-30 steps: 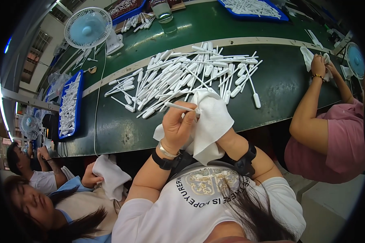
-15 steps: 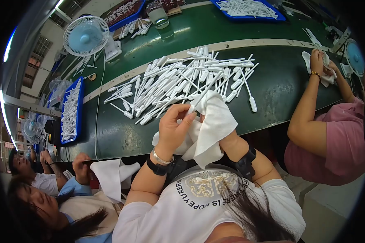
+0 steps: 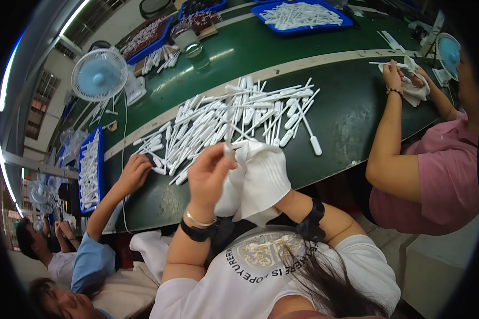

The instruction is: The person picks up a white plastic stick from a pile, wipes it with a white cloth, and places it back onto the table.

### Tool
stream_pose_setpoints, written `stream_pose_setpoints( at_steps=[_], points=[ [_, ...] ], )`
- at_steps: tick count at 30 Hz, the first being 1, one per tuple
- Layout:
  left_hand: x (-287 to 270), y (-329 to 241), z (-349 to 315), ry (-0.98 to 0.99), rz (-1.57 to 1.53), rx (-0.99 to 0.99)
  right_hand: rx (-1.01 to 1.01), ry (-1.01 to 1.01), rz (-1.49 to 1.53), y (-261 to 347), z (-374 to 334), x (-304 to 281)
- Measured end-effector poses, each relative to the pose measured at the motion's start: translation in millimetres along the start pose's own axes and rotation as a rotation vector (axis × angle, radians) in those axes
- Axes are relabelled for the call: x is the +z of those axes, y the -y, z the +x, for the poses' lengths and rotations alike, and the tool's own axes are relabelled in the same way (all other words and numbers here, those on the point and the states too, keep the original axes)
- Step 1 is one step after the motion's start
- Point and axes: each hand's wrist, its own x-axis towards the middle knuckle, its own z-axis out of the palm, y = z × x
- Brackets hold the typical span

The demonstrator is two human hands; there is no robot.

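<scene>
- Moved since the earlier frame: at left, a co-worker's hand [image 3: 137,171], now out over the near edge of the worktop [image 3: 340,133] at the left end of the heap; at right, a slender stick now showing across another co-worker's fingers.
- Closed at thumb and fingertips, left hand [image 3: 208,175]: pinching what looks like one white stick [image 3: 228,130], blurred, roughly upright, just beside the cloth [image 3: 263,175].
- Cannot tell the right hand's grip: covered by that draped cloth, only the wrist [image 3: 287,204] showing below.
- Likely to handle as very light, smooth, somewhat slippery plastic, stiff at the thick end, perhaps easily bent along the thin stem; best taken by the swollen end. Cloth probably soft and limp, best pinched through a fold.
- Just past the fingertips, a heap of similar sticks [image 3: 207,130], crossed and tangled between near edge and pale strip [image 3: 274,72].
- Underneath, dark green, scuffed, faintly shiny. Toward the left near corner, a blue tray [image 3: 101,159] of sticks; beyond the strip, a fan [image 3: 98,78], a glass jar [image 3: 189,42] and, near the far edge, another blue tray [image 3: 347,22].
- Farther out, a second fan [image 3: 448,52] by the right end, tube lights [image 3: 6,74] at left.
</scene>
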Motion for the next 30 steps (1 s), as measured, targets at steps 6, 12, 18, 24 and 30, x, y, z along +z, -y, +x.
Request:
stream_pose_setpoints(
  at_steps=[6,12,18,24,30],
  points=[
    [34,-22,132,0.292,-0.019,-0.295,-0.054,-0.134,0.163,-14,4,-11],
    [88,35,276,0.413,0.384,-0.416,0.01,-0.013,0.16,-11,4,-37],
    [146,110,397,0.431,0.736,-0.397,0.032,0.178,0.258,-24,8,-40],
    [135,153,444,0.431,0.968,0.08,0.043,0.197,0.312,-25,7,-31],
    [99,78,363,0.444,0.443,-0.209,0.077,0.184,0.385,-27,7,-30]
  ],
)
